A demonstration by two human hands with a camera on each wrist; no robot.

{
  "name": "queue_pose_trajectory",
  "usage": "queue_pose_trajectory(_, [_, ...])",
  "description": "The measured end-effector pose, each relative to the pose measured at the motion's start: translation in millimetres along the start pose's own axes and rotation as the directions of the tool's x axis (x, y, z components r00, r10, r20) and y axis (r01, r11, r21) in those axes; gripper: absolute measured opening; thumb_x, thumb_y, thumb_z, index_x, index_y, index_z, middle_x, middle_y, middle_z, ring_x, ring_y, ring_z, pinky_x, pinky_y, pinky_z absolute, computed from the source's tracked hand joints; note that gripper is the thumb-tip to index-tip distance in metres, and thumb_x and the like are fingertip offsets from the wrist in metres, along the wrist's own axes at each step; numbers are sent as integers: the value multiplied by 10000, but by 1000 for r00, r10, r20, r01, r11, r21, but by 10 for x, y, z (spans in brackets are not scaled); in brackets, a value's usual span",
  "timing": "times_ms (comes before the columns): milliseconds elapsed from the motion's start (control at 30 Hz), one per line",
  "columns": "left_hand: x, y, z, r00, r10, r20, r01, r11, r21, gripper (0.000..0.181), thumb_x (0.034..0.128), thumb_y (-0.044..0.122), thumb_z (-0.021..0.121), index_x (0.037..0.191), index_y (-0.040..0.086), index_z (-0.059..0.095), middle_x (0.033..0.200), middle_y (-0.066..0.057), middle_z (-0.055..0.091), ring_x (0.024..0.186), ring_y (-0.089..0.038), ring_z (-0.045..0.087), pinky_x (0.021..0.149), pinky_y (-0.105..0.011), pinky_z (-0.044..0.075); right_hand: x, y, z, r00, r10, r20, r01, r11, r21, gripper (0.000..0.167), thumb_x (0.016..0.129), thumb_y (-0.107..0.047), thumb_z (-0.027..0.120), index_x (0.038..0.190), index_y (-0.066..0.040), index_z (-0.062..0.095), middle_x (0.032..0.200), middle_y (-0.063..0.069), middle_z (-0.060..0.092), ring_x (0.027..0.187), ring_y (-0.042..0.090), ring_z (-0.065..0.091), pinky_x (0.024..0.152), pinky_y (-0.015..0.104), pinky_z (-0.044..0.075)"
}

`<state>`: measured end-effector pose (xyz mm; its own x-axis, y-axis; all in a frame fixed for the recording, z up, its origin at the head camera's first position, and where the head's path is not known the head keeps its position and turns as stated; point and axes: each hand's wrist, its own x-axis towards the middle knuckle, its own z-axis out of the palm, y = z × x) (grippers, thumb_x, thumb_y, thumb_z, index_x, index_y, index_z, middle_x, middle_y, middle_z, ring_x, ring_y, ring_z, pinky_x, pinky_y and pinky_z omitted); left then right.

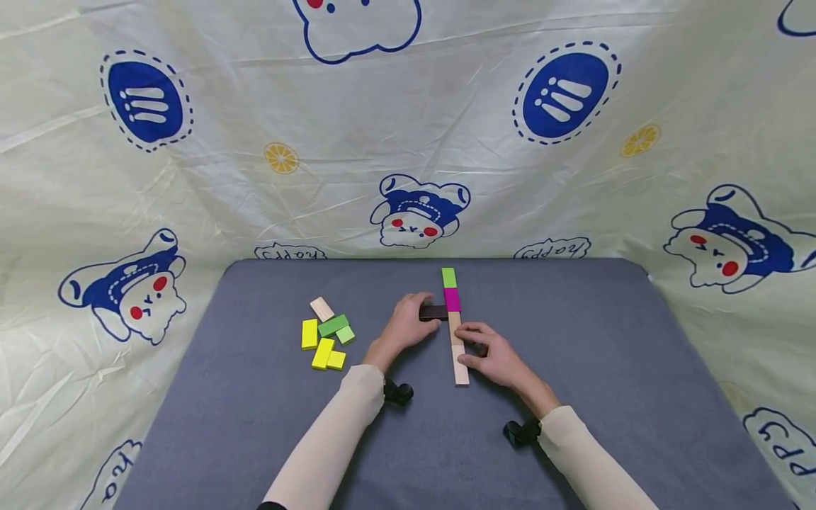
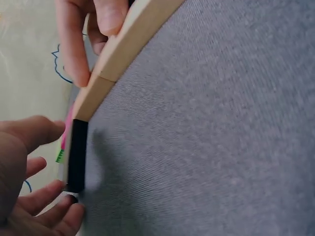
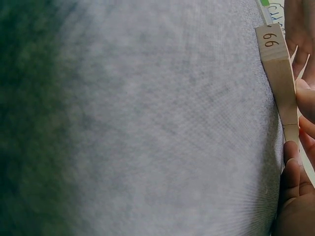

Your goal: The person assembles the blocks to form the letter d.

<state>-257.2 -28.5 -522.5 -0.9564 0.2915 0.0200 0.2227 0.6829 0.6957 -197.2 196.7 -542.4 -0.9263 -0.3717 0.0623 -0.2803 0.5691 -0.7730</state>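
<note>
A straight row of blocks runs away from me: a pale wooden block [image 1: 460, 365] nearest, a tan wooden block [image 1: 454, 327], a magenta block [image 1: 452, 299], then a green block [image 1: 449, 277]. A dark block [image 1: 435, 313] lies crosswise at the row's left side. My left hand [image 1: 406, 320] is spread around its outer end, thumb on the near side; the left wrist view shows the fingers loosely extended by the dark block [image 2: 77, 155]. My right hand [image 1: 497, 358] rests its thumb and a finger against the right side of the wooden blocks, where they join.
Left of my hands lies a loose group: yellow blocks [image 1: 323, 353], a dark green block [image 1: 333, 326], a light green block [image 1: 346, 334] and a wooden block [image 1: 321, 309]. Grey cloth [image 1: 599, 340] covers the table; a printed curtain [image 1: 484, 92] hangs behind it.
</note>
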Motion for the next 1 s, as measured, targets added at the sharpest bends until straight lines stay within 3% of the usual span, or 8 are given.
queue_pose_trajectory(267, [-162, -38, -192, 999, 35, 20, -34, 999, -30, 677, 921, 352, 749, 1515, 143, 502, 1541, -106, 515, 1447, -314, 452, 1179, -512, 380, 0, 14, 11, 1000, 21, 9, -21, 1000, -12, 484, 921, -151, 774, 1381, -58, 651, 1454, 127, 552, 1214, 291, 565, 928, 395, 491])
queue_pose_trajectory(367, [-212, -107, -322, 1000, 3, -14, -3, 1000, -6, 670, 920, 392, 735, 1508, 158, 514, 1543, -97, 514, 1447, -320, 443, 1175, -529, 380, 0, 19, 4, 1000, 11, 7, -11, 1000, -18, 481, 924, -155, 771, 1378, -51, 651, 1453, 140, 552, 1224, 307, 562, 922, 390, 488])
queue_pose_trajectory(500, [-269, -255, -513, 992, -62, -107, 65, 998, 22, 645, 918, 431, 706, 1475, 144, 552, 1514, -121, 531, 1410, -349, 462, 1143, -555, 407, 0, 15, -8, 1000, 8, 4, -8, 1000, 4, 483, 918, -141, 777, 1374, -41, 652, 1445, 144, 558, 1175, 301, 564, 873, 354, 475])
queue_pose_trajectory(700, [-376, -546, -774, 954, -155, -258, 173, 984, 51, 607, 930, 478, 657, 1412, 111, 608, 1404, -146, 603, 1312, -371, 523, 1093, -555, 432, 6, 17, -10, 1000, 1, -1, -1, 1000, 7, 476, 916, -130, 778, 1368, -40, 657, 1444, 130, 560, 1146, 275, 564, 860, 324, 473])
queue_pose_trajectory(900, [-518, -804, -993, 917, -232, -324, 275, 957, 95, 615, 937, 507, 628, 1402, 104, 614, 1365, -151, 628, 1274, -397, 527, 1050, -605, 379, 4, 9, -6, 1000, -3, 2, 3, 1000, -2, 477, 918, -137, 776, 1370, -45, 656, 1452, 136, 552, 1201, 298, 570, 915, 401, 488])
queue_pose_trajectory(1000, [-587, -892, -1068, 882, -285, -375, 348, 930, 113, 618, 931, 500, 619, 1391, 87, 613, 1369, -179, 616, 1254, -421, 527, 1009, -608, 374, -3, -1, -2, 1000, -5, 6, 5, 1000, -4, 476, 921, -149, 775, 1370, -46, 656, 1455, 141, 547, 1229, 317, 568, 942, 455, 487])
